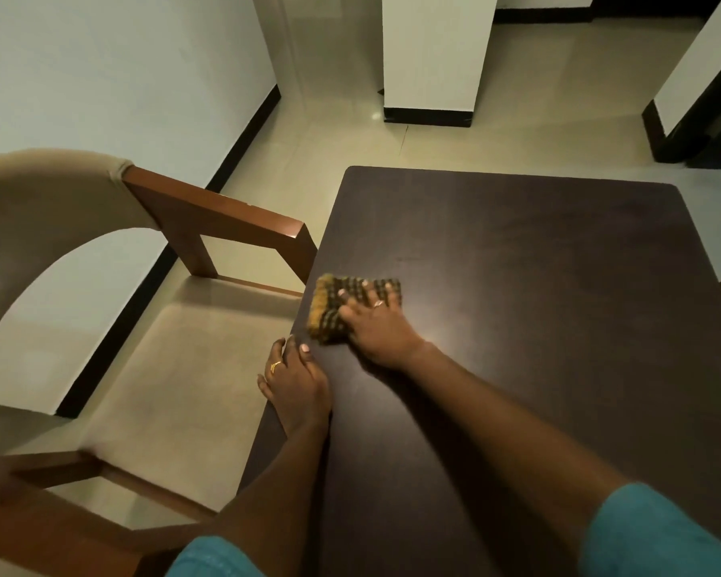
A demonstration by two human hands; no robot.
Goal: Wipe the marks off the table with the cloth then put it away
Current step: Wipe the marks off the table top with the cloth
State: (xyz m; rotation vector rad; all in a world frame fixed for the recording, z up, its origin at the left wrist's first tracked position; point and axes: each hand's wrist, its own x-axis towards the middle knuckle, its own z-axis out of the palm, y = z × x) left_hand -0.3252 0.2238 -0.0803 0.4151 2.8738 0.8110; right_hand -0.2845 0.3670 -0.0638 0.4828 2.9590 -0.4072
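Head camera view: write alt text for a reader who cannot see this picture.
A person's right hand presses a folded yellow-and-dark cloth flat on a dark table, near its left edge. The left hand rests on that edge, closer to the person. A cushioned wooden chair stands beside the table.

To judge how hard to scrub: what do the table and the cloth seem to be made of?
Table: dark brown wood or wood-look laminate, I cannot tell which. The finish is smooth and satin, with faint grain and a soft patch of glare. Cloth: thick woven or knitted fabric in brown and yellow, with a ribbed, nubby texture and a matte look.
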